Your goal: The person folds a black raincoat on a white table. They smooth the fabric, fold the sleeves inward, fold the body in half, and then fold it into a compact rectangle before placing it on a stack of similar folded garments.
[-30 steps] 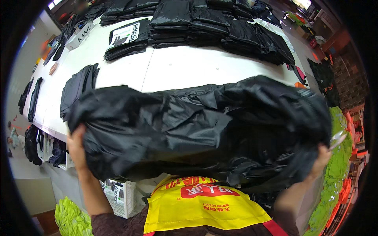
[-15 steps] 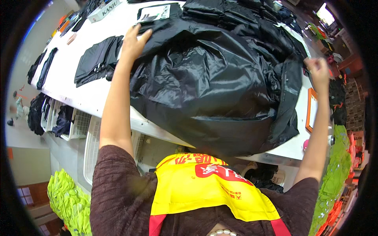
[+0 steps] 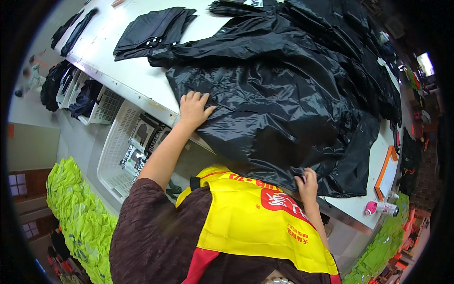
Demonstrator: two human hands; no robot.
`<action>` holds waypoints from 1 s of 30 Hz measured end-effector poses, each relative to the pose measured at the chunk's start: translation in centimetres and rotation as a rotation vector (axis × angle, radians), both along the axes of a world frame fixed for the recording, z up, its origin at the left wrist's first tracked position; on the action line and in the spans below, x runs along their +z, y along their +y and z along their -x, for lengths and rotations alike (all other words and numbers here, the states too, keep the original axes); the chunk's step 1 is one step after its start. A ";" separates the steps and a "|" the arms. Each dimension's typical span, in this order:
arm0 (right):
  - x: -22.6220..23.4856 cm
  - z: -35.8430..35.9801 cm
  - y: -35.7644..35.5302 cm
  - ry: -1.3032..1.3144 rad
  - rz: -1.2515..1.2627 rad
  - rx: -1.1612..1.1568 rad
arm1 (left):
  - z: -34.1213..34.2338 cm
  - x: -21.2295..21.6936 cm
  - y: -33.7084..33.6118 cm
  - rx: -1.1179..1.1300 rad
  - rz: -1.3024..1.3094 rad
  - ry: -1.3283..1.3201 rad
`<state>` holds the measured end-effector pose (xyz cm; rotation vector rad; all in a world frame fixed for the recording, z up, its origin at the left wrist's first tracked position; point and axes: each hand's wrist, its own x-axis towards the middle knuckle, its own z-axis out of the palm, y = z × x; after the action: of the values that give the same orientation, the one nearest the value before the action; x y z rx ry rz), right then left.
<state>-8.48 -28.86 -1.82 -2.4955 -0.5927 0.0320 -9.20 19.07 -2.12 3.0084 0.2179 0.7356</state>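
A glossy black garment [image 3: 283, 118], crumpled and wide, lies across the white table [image 3: 113, 83] in front of me, its near edge hanging past the table edge toward my apron. My left hand [image 3: 193, 111] rests on its near left part, fingers stretched out and thumb apart. With fingers closed, my right hand [image 3: 308, 187] pinches the garment's near edge close to my body. More black fabric [image 3: 331, 28] is bunched behind it and partly merges with it, so where one piece ends I cannot tell.
Folded black garments [image 3: 153, 33] lie at the back left. Below the table's left side stand a white basket [image 3: 111, 146] with printed packets and another crate [image 3: 106, 106] of dark cloth. An orange-edged board [image 3: 387, 173] and a can [image 3: 388, 209] sit at the right. Lime-green garments [image 3: 80, 222] are heaped left.
Both hands have come down toward me from the table's far part, the right one also inward to the garment's near edge. My view has shifted, and the basket's packets now show.
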 end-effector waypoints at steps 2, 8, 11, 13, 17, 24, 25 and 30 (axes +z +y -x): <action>-1.2 0.0 -0.7 -0.065 -0.112 -0.077 | 0.1 0.1 0.9 -0.001 0.065 0.006; -0.9 0.2 -0.9 0.140 -0.078 -0.284 | -2.1 0.9 7.8 0.240 0.560 -0.086; -1.1 -0.2 -1.2 0.033 -0.046 -0.281 | -3.8 2.0 13.7 0.439 0.512 -0.408; -1.9 -0.7 -2.9 -0.042 0.029 -0.305 | -5.4 2.0 17.7 0.673 0.465 -0.527; -0.7 -0.9 -1.8 0.073 -0.140 -0.493 | -6.6 2.5 22.5 0.451 0.917 -0.371; 7.8 -4.7 8.5 0.416 -0.750 -0.439 | -4.3 9.8 11.4 -0.032 1.680 -0.623; 9.1 -5.5 10.5 0.441 -0.800 -0.352 | -3.4 11.0 8.8 -0.096 1.847 -0.622; 15.8 -7.4 18.8 0.380 -0.866 0.124 | 0.5 12.3 -2.6 -0.158 2.087 -0.490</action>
<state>-1.04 -10.05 14.00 -1.5587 -0.4611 0.2372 -9.71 16.47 10.21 0.8427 0.3545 0.5150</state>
